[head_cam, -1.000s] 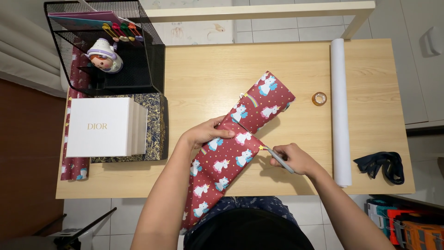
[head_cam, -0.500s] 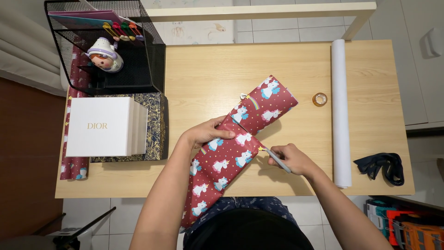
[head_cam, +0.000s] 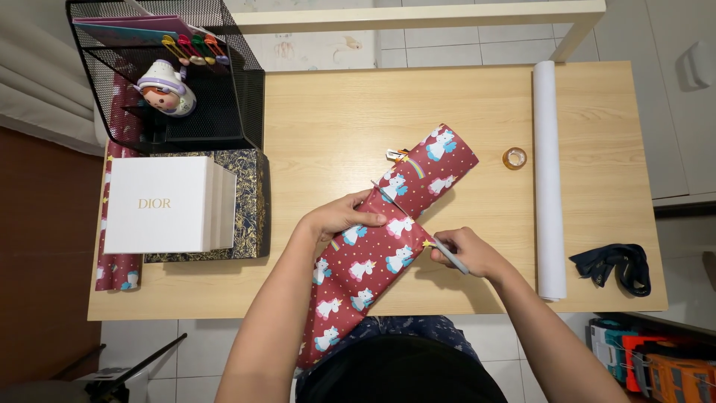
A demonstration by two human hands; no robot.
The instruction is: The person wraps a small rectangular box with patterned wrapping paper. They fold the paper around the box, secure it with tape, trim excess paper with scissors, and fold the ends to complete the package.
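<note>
Wrapping paper roll (head_cam: 388,239) lies diagonally on tabletop (head_cam: 335,112), near edge. Left hand (head_cam: 339,216) pressed flat, fingers spread, on it. Right hand (head_cam: 466,254) closed around grey cutter (head_cam: 451,256). Paper likely light, thin, tear-prone; best pinned beside the cut.

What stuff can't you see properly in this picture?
Head view, the only one:
- Tool in the right hand: too thin to tell its kind; fingers cover its rear.
- Wrapping paper: near end hidden by the person's body.
- Second red roll: mostly under the white box.
- Left hand: palm hidden, pressing the paper.
</note>
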